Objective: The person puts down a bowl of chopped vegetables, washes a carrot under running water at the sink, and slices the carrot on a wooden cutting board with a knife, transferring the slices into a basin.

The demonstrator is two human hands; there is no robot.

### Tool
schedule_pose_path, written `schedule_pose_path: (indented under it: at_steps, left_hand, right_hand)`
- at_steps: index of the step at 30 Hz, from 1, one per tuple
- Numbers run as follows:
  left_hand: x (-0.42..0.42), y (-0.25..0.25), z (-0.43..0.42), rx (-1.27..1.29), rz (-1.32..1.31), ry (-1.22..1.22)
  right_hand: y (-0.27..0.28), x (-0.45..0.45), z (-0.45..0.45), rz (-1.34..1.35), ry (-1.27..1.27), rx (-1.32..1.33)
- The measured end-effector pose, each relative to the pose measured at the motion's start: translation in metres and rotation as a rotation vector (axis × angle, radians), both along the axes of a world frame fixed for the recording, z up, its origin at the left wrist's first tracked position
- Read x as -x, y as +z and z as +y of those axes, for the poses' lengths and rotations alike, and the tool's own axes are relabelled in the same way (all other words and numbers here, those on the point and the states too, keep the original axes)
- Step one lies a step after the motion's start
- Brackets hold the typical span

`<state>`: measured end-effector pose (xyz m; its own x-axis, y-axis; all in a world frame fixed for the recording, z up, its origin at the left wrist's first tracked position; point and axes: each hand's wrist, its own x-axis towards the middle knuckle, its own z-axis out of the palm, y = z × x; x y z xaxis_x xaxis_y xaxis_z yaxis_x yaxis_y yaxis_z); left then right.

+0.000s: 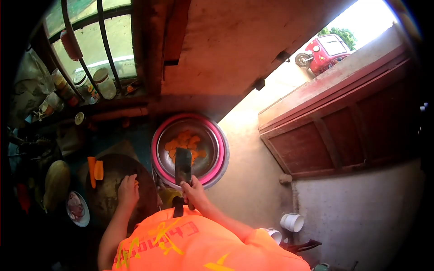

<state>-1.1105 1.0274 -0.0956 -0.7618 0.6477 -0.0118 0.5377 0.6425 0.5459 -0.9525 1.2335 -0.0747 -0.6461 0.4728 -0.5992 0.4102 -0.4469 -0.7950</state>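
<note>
My right hand [194, 192] grips a cleaver [182, 163], its broad dark blade reaching over a metal basin [209, 140]. Orange carrot slices [186, 139] lie in that basin, some hidden under the blade. On the left, my left hand [128, 190] is at the right part of a round dark cutting board [110, 198]. Its fingers are closed around a small carrot piece [136, 183], mostly covered by them. Two lengths of carrot [95, 170] lie side by side near the board's upper left edge.
A pink basin [156, 160] surrounds the metal one. Left of the board are a plate of meat [77, 208] and a large pale green gourd [57, 185]. Jars [105, 83] line the barred window. An open door [334, 131] stands right, with a red vehicle [326, 52] outside.
</note>
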Motion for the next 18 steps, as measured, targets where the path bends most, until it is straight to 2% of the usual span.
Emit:
schedule_pose_path:
  at_steps: [8,10,13,16,18]
  left_hand:
    - [0.003,0.001,0.002,0.067,-0.045,0.073]
    - [0.006,-0.001,0.002,0.104,-0.137,0.118]
    - [0.006,-0.001,0.002,0.024,-0.063,0.131]
    - [0.009,0.004,0.001,0.070,-0.173,0.171]
    - [0.009,0.007,0.001,0.084,-0.133,0.151]
  right_hand:
    - [-0.003,-0.004,0.001,-0.019,-0.019,0.005]
    - [-0.003,-0.003,0.002,-0.031,-0.009,0.004]
    - [-0.002,0.003,0.004,-0.051,0.005,0.010]
    - [-0.005,0.009,0.007,-0.054,0.023,-0.004]
    - [-0.004,0.014,0.009,-0.051,0.040,-0.024]
